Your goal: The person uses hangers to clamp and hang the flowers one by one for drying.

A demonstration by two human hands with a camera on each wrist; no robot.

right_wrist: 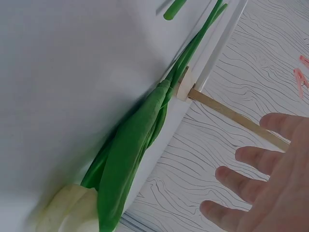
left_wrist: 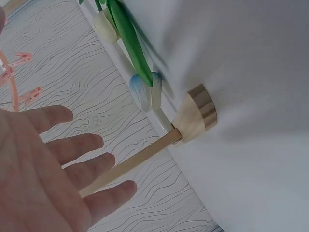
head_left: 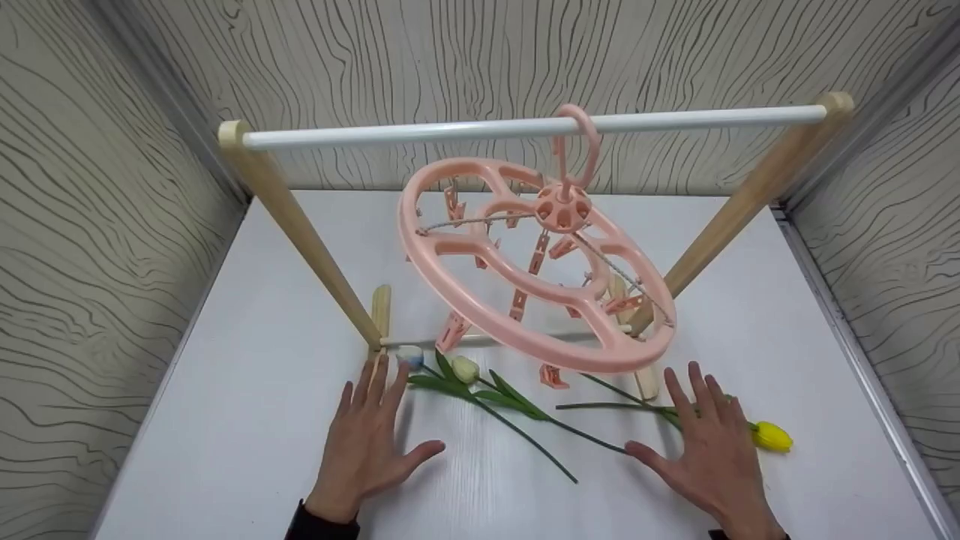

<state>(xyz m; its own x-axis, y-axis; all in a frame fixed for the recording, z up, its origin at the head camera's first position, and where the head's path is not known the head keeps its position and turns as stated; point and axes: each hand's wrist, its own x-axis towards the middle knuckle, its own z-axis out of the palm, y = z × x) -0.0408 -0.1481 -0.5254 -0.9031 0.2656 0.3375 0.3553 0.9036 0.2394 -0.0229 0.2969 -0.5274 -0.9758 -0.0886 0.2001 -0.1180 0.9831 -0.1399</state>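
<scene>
My left hand (head_left: 367, 442) is spread with straight fingers and holds nothing; its fingertips are nearest a blue-and-white tulip (head_left: 410, 357). Beside that lies a cream tulip (head_left: 466, 369), their green stems slanting toward the front right. On the other side, my right hand (head_left: 712, 457) is likewise spread and bare, above crossing stems. From behind it pokes a yellow tulip (head_left: 772, 436). The right wrist view has a pale tulip (right_wrist: 72, 212) with green leaves close by; in the head view the hand covers part of this area.
A pink oval clip hanger (head_left: 487, 315) hangs tilted by its hook from the white rail (head_left: 420, 133) of a wooden-legged stand. Small pink clips (head_left: 452, 330) dangle from it. The white table (head_left: 247, 405) meets wood-patterned walls (head_left: 420, 60) at the back and sides.
</scene>
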